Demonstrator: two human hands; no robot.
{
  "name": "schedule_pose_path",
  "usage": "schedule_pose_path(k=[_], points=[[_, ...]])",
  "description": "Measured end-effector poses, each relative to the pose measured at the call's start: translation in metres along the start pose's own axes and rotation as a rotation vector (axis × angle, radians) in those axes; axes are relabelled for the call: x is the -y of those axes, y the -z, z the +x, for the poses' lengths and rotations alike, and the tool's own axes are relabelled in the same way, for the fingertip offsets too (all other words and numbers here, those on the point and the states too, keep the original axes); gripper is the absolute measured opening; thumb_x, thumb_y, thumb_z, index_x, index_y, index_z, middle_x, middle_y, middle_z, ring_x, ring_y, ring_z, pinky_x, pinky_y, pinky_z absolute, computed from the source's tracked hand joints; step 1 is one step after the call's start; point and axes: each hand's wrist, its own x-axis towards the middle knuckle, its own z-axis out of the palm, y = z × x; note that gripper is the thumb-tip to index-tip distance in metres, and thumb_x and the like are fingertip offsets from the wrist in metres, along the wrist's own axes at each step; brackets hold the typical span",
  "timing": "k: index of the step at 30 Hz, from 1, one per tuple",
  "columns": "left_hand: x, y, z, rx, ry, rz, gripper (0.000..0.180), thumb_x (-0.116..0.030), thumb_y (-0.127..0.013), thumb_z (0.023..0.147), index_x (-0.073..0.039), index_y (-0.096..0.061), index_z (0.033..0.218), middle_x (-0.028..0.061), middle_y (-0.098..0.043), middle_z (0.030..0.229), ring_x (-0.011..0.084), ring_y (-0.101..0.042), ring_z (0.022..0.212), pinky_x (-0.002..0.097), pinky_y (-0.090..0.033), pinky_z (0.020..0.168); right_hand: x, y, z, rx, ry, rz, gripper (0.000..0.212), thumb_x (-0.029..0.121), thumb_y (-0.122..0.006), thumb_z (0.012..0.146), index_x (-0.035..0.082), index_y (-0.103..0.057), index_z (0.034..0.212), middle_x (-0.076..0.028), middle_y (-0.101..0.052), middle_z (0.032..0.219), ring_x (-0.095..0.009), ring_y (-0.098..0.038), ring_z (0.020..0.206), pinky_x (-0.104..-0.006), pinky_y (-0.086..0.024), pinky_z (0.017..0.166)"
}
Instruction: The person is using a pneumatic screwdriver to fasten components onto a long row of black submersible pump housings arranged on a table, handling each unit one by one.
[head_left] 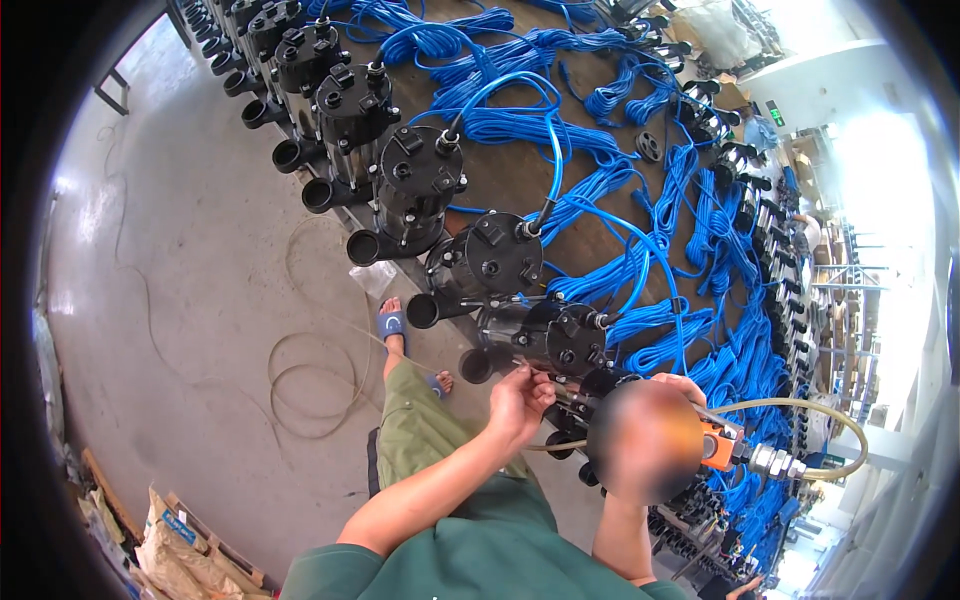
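My left hand [522, 402] is closed in a pinch beside the black outlet of the nearest submersible pump [545, 335]. Whatever lies between its fingertips is too small to make out. My right hand [648, 445], mostly covered by a blurred patch, is wrapped round an orange air tool [718, 446]. A metal coupling [778, 462] joins that tool to a yellowish air hose [862, 435]. The pump has a dark round lid and a shiny metal body, and it stands in a row with similar pumps, one of them [490, 255] just beyond it.
Several coils of blue cable [590, 215] cover the brown tabletop [520, 170]. Another row of pumps [775, 260] lines the far right side. On the grey floor at left lies a looped hose [318, 385]. Paper sacks [180, 545] sit at lower left.
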Motion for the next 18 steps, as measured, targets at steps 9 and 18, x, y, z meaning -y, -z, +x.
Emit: schedule_pose_path(k=[9, 18], points=[[-0.003, 0.006, 0.003, 0.052, -0.007, 0.049, 0.016, -0.010, -0.048, 0.100, -0.002, -0.058, 0.090, 0.0099, -0.060, 0.081, 0.0230, -0.057, 0.071, 0.0356, -0.046, 0.065, -0.010, 0.002, 0.001, 0.046, 0.021, 0.008, 0.038, -0.003, -0.056, 0.077, -0.002, -0.051, 0.115, -0.017, -0.060, 0.097, -0.016, -0.056, 0.063, -0.0290, -0.052, 0.061], [-0.010, 0.013, 0.005, -0.008, 0.007, 0.222, 0.017, -0.015, -0.050, 0.102, -0.003, -0.060, 0.094, 0.0091, -0.066, 0.082, 0.0207, -0.061, 0.067, 0.0326, -0.051, 0.061, -0.017, -0.002, 0.010, 0.279, -0.017, 0.023, 0.030, -0.002, -0.060, 0.080, -0.004, -0.055, 0.110, -0.017, -0.064, 0.092, -0.017, -0.061, 0.063, -0.0274, -0.053, 0.058]])
